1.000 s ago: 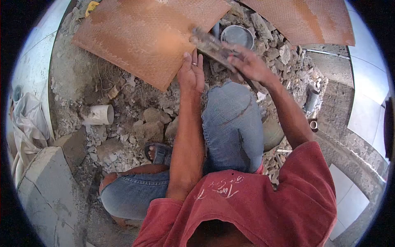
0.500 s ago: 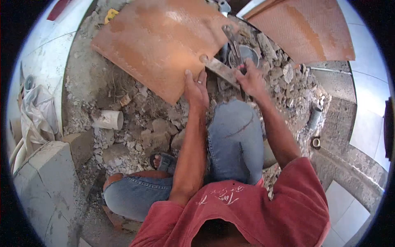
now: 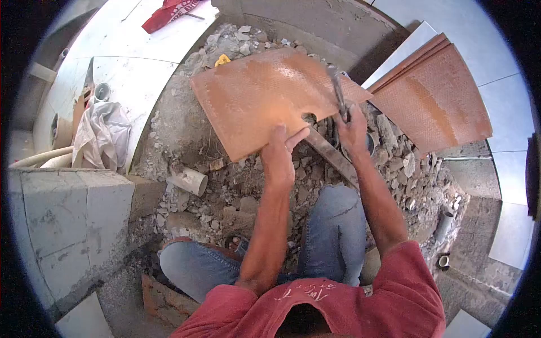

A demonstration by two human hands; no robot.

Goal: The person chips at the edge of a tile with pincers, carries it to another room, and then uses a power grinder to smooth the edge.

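A terracotta-coloured tile [image 3: 253, 96], its waffle-textured face up, lies tilted over the rubble with a dark rounded notch in its near right edge. My left hand [image 3: 280, 160] grips its near edge just left of the notch, thumb on top. My right hand [image 3: 352, 132] is closed around a long metal hand tool [image 3: 337, 90], raised beside the tile's right side; motion smears its upper end, and its exact kind is unclear. Between the hands, a flat metal bar [image 3: 333, 156] slants from below the notch toward my knee. Behind my right wrist, a round grey pipe opening [image 3: 370, 144] is partly hidden.
More terracotta tiles [image 3: 431, 96] are stacked at the right. Broken rubble [image 3: 248, 205] surrounds my legs, with a white pipe piece [image 3: 190, 181] on the left. A tiled block [image 3: 73, 208] and a crumpled white sack [image 3: 104, 135] stand farther left. Grey pipe stub [image 3: 445, 225] at right.
The view has shifted, so the scene sits lower and farther right. The tool in my right hand has swung more upright beside the tile. My left hand still grips the tile, and its notch now shows.
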